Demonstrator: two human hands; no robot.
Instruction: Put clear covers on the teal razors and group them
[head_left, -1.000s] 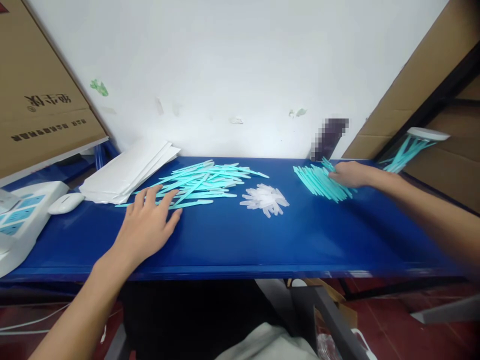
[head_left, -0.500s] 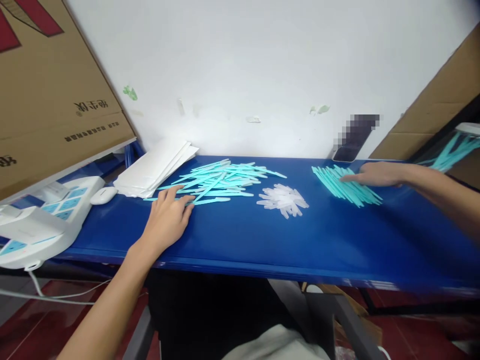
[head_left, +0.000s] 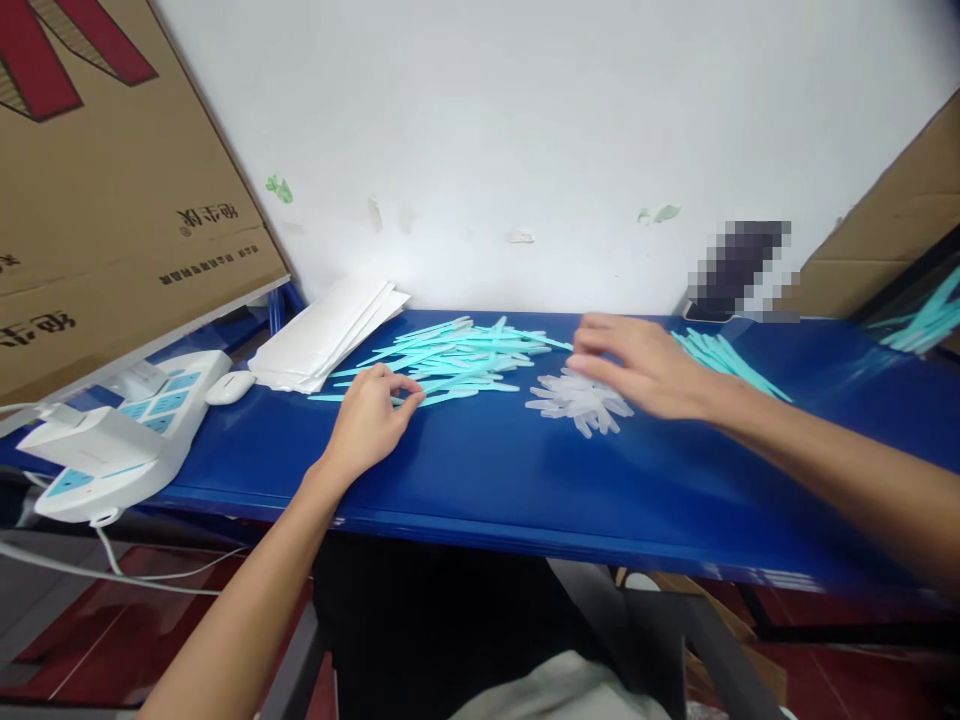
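Observation:
Turquoise eyebrow razors (head_left: 450,350) with pale ends lie in a loose pile at the centre left. My left hand (head_left: 379,410) is at the pile's near-left edge, thumb and index finger pinched on a turquoise eyebrow razor. My right hand (head_left: 637,365), slightly blurred, is just above a heap of clear plastic caps (head_left: 581,402). Its fingers are bent, with the thumb a little apart, and I see nothing between them. Beyond the right wrist lies a second, more even row of turquoise eyebrow razors (head_left: 727,360), partly hidden by the forearm.
White paper sheets or envelopes (head_left: 322,340) are stacked at the back left. A white power strip (head_left: 176,415) with a plugged-in charger and a small white case (head_left: 230,387) stand on the blue table (head_left: 480,480). A phone (head_left: 739,270) leans against the wall. Cardboard boxes (head_left: 135,200) flank both sides.
My right hand has moved left from the right-hand razor row to above the clear caps. My left hand's fingers have closed from a loose spread into a pinch. The view has shifted slightly.

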